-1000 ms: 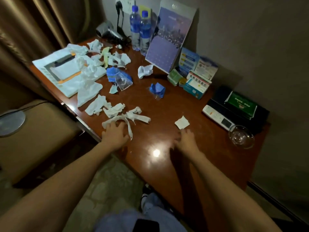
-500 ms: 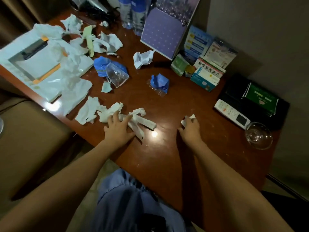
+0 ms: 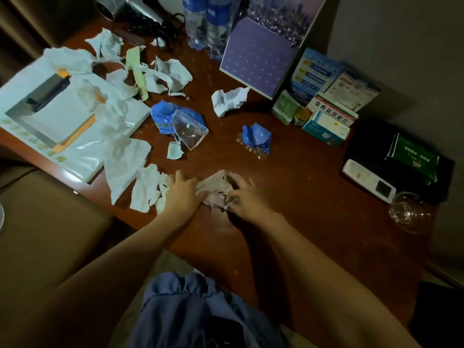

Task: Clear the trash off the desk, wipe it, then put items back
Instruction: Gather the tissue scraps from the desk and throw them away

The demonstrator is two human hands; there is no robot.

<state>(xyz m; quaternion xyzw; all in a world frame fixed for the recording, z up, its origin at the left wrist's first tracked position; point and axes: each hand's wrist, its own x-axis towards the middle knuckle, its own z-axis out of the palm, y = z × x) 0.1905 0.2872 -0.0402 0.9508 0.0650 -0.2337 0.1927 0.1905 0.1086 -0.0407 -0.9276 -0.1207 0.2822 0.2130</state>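
Observation:
The brown desk (image 3: 301,197) is littered with torn white tissue. My left hand (image 3: 183,194) lies with spread fingers on tissue scraps (image 3: 144,189) near the front edge. Just to its right, my right hand (image 3: 244,197) curls its fingers round a crumpled tissue wad (image 3: 216,188) that sits between both hands; both are motion-blurred. Further back lie a blue wrapper with a clear plastic bag (image 3: 179,120), a second blue wrapper (image 3: 257,138), a crumpled white paper (image 3: 228,99) and more tissue (image 3: 170,74).
A white folder (image 3: 62,116) covers the left of the desk. At the back stand water bottles (image 3: 206,23), a purple calendar (image 3: 261,59) and medicine boxes (image 3: 326,121). A remote (image 3: 366,180), black box (image 3: 401,151) and glass (image 3: 408,212) sit at right. A chair (image 3: 50,222) stands left.
My right hand took the small paper square and swept left to meet my left hand. The strips of tissue are now bunched into a wad between the two hands.

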